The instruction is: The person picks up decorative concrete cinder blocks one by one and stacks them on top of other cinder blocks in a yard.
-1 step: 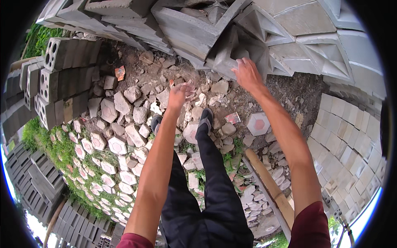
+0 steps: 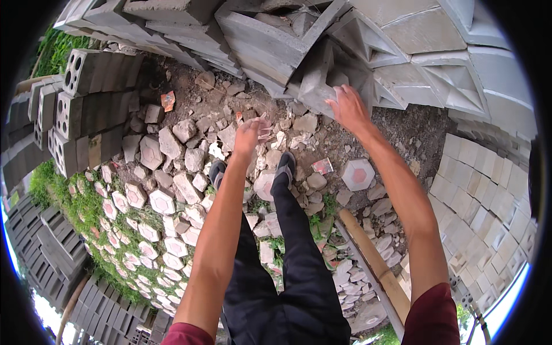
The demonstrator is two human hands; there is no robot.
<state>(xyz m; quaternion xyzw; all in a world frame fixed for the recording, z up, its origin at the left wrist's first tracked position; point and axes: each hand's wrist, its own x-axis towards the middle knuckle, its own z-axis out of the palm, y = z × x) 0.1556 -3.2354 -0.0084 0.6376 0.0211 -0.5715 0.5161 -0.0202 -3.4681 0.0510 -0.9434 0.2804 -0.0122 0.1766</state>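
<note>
A grey concrete vent block (image 2: 319, 80) with a recessed, angled face sits low at the front of the stacked blocks, at the top centre. My right hand (image 2: 348, 109) is on the block's near edge, fingers bent over it and thumb out to the left; part of the grip is hidden. My left hand (image 2: 251, 135) hangs over the rubble left of centre, holding nothing, its fingers loosely apart and pointing right. A larger square block (image 2: 261, 43) with a hollow face leans just above the vent block.
More patterned blocks (image 2: 443, 80) are stacked at upper right. Hollow bricks (image 2: 95, 112) stand at left, pale blocks (image 2: 483, 190) at right. Broken stones (image 2: 185, 187) cover the ground around my feet. A hexagonal paver (image 2: 357, 174) and a wooden beam (image 2: 374, 256) lie on the right.
My right hand has shifted slightly right and toward me, and the vent block's near part seems to have moved a little with it. My left hand is almost unchanged.
</note>
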